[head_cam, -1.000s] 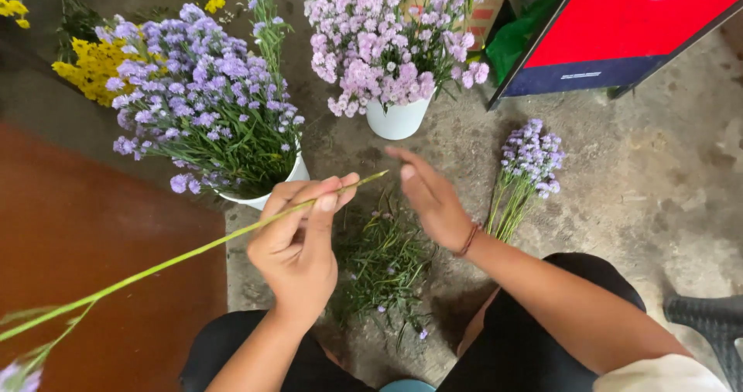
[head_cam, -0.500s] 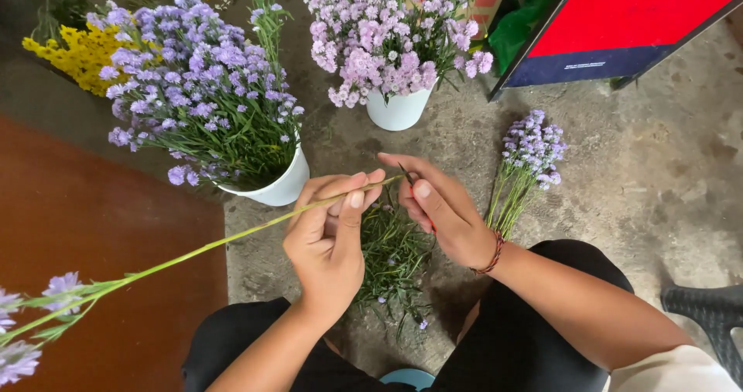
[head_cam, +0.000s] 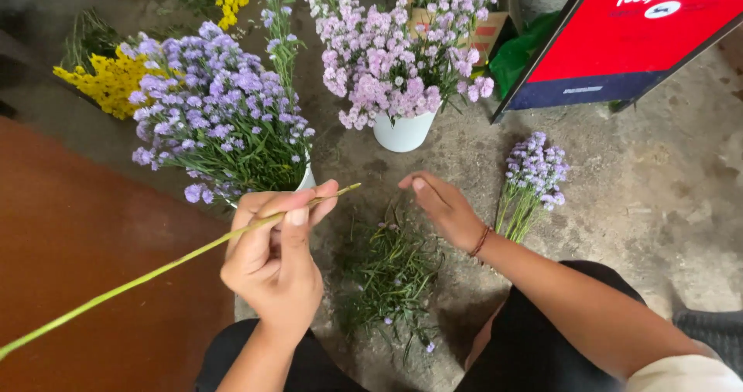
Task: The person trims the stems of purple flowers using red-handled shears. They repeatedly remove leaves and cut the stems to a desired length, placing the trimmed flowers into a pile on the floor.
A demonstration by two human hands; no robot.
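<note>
From the head camera I look down on my left hand [head_cam: 272, 264], which is pinched shut on a long green stem [head_cam: 166, 267], thumb and fingers clamped near its cut end; the bare stem runs down and left across the frame, out past the reddish-brown floor panel [head_cam: 85, 284]. My right hand [head_cam: 443, 208] hangs apart from it, fingers loosely spread and holding nothing, just above a pile of stripped leaves [head_cam: 387, 276] on the concrete floor [head_cam: 665, 206]. A small bunch of purple flowers [head_cam: 532, 177] lies on the floor just beside my right wrist. Behind my left hand stands a white bucket of purple blooms [head_cam: 220, 121], and farther back a second white bucket [head_cam: 402, 131] with paler pink-lilac flowers; yellow flowers [head_cam: 108, 82] sit at the far left, a red sign [head_cam: 635, 28] at upper right. I judge the grip rather far out: the long unsupported stem could bend or snap, or sweep the nearest bucket if swung.
</note>
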